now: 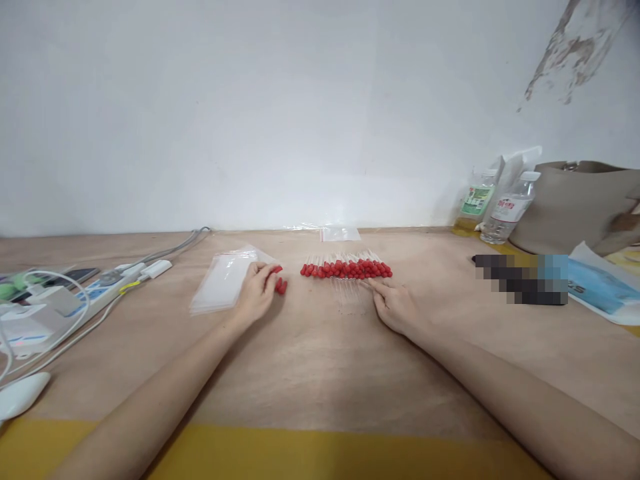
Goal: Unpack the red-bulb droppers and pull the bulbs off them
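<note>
A row of several small clear droppers with red bulbs (346,269) lies across the middle of the wooden table (310,360). My right hand (394,304) rests just in front of the row's right end, fingers pinched on the clear tips of some of them. My left hand (257,292) is closed around a few red-bulbed droppers (280,283), their red ends poking out to the right. A stack of clear plastic bags (223,280) lies right beside my left hand, partly under it.
A power strip with plugs and white cables (107,287) sits at the left, a white mouse (20,393) near the front left edge. Two plastic bottles (495,203) and a grey bag (575,200) stand at the back right. Another clear bag (340,233) lies by the wall.
</note>
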Demonstrator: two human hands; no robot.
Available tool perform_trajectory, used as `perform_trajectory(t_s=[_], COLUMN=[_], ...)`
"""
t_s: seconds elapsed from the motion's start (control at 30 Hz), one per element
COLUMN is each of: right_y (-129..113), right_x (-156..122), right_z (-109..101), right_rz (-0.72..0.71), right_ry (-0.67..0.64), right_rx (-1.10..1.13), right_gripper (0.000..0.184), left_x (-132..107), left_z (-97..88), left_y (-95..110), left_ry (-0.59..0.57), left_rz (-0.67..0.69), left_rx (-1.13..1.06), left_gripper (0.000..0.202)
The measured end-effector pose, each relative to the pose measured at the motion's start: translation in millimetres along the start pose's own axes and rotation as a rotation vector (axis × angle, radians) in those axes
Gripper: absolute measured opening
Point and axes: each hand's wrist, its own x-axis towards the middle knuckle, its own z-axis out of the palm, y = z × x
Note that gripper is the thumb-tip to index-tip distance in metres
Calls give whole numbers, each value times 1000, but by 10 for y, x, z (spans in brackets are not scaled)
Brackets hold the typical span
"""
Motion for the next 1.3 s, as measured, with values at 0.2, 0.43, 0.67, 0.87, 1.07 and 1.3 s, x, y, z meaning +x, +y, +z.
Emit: perform_trajectory(t_s=[0.2,0.43,0.67,0.87,1.07,1.3], right_y=[-48,-109,-149,-155,-151,-89], right_x=[56,41,15,13,6,23], right_z=[-3,5,0,-8,-42,19], right_rz=[101,17,-84,-118,-121,-59], right_ry=[27,60,65,31,9,4], right_rx=[-39,-7,17,-4,4,44], right_gripper=[17,16,17,27,39,47], left_x=[145,157,159,208,449,770], left_z=[-110,-142,-184,-163,179,557], left_y=[-352,-514,-455,-174,102,97], left_ry=[74,-43,2,80,-206,-366], left_rz=[-206,-290,-354,-187,-95,-329], left_rx=[150,334,366,386,411,433], left_gripper=[32,32,31,25,24,34])
